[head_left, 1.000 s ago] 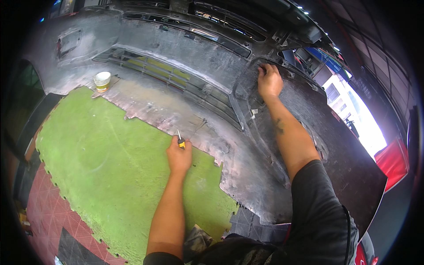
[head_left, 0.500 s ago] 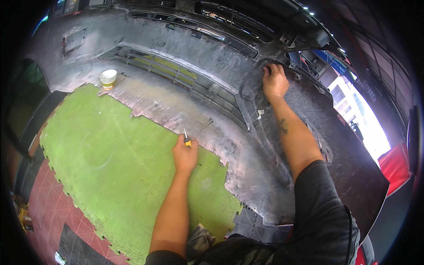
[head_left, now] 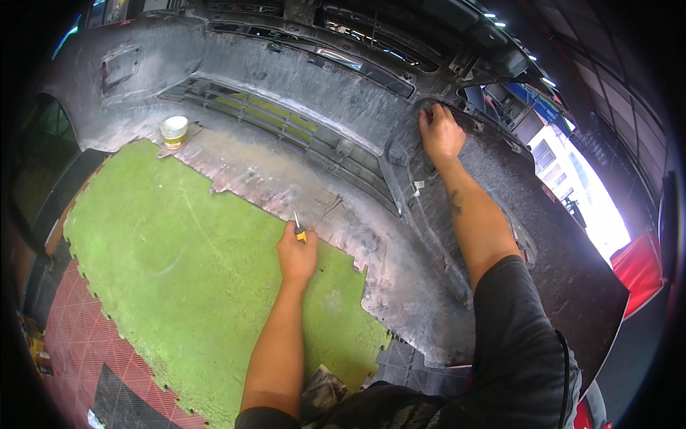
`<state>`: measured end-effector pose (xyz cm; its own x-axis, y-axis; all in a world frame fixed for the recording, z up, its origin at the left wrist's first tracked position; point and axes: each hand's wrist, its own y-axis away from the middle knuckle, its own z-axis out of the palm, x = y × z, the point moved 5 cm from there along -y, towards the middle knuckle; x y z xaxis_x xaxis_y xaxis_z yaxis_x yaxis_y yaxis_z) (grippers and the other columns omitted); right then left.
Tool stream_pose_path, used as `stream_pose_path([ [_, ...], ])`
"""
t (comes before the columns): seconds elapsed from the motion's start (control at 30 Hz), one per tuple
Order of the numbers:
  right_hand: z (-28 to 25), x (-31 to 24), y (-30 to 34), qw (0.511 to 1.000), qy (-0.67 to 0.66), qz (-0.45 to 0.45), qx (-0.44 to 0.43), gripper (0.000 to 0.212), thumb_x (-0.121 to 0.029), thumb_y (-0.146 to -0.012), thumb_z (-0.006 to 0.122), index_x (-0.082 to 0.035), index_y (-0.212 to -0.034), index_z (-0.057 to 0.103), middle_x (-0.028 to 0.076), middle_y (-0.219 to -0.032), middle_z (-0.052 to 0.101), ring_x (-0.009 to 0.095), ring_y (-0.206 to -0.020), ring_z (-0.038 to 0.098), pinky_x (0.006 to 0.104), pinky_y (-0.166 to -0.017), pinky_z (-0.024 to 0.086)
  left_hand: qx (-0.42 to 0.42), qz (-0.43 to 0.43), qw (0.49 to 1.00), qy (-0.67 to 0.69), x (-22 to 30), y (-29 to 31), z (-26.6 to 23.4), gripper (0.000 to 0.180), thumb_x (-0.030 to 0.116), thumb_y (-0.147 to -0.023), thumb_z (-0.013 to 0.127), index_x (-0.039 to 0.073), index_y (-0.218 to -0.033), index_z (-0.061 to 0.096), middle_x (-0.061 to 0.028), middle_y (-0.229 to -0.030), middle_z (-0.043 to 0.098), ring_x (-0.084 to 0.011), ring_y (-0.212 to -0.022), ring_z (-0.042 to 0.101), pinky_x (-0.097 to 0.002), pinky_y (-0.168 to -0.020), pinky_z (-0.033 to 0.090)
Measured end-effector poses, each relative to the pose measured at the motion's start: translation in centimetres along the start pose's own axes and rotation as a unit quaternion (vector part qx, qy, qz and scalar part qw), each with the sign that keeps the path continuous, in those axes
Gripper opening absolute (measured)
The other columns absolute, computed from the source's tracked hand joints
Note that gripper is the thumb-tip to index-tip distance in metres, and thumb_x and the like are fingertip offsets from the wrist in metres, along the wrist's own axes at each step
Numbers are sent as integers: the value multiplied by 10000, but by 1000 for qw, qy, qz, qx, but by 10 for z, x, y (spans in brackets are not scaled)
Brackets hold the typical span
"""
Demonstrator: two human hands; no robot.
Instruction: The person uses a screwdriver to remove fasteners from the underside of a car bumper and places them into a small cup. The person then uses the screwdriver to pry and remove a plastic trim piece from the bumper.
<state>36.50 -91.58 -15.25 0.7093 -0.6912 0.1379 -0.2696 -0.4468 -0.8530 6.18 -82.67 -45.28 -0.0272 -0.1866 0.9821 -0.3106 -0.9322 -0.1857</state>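
Observation:
A big car bumper point(head_left: 300, 79) lies with its dark, dusty inner side facing me. In my left hand point(head_left: 296, 259) is a slim pointed tool point(head_left: 300, 234) with a yellow-and-black handle. Its metal tip sticks up past my fingers, over the bumper's ragged near edge. My right hand point(head_left: 442, 134) reaches to the bumper's upper right part, its fingers curled and drawn together against the surface. What those fingertips hold, if anything, cannot be made out. Below that hand a small white tab point(head_left: 419, 186) shows on the bumper.
On the bumper's left near edge stands a white tub point(head_left: 174, 134) with a yellow label. Green flooring point(head_left: 186, 264) lies in front, with red tiles point(head_left: 78, 325) at its left. The bumper's slatted grille point(head_left: 286, 129) runs across the middle. A bright doorway point(head_left: 586, 193) opens at right.
Hardly anything differs. My view has shifted slightly, and the tool in my left hand is turned a little, its tip appearing shorter. My right hand stays at the same place.

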Motion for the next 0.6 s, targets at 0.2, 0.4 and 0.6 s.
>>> stream_pose_path([
  [0.2,-7,-2,2,1000,-5,-27,14,239,-410,-991,711,-191,-1085,737,39,-1030,734,366,-874,746,507,-723,590,-9,-10,1000,-6,1,-1,2,273,235,-925,709,-4,-1038,639,-242,-852,724,-440,-779,712,-498,-721,547],
  [0.4,-4,1,2,996,-6,-86,20,198,-336,-1006,691,-209,-1136,769,44,-999,720,353,-856,744,489,-723,601,20,20,1000,7,3,0,1,222,183,-937,727,-5,-935,608,-155,-757,668,-260,-654,621,-418,-652,509],
  [0.6,1,9,-4,995,-7,-99,-6,203,-314,-984,701,-182,-1125,764,58,-1033,748,360,-862,749,495,-744,608,18,17,1000,6,3,0,1,231,187,-944,729,-8,-938,605,-159,-770,675,-260,-670,628,-416,-666,512],
])
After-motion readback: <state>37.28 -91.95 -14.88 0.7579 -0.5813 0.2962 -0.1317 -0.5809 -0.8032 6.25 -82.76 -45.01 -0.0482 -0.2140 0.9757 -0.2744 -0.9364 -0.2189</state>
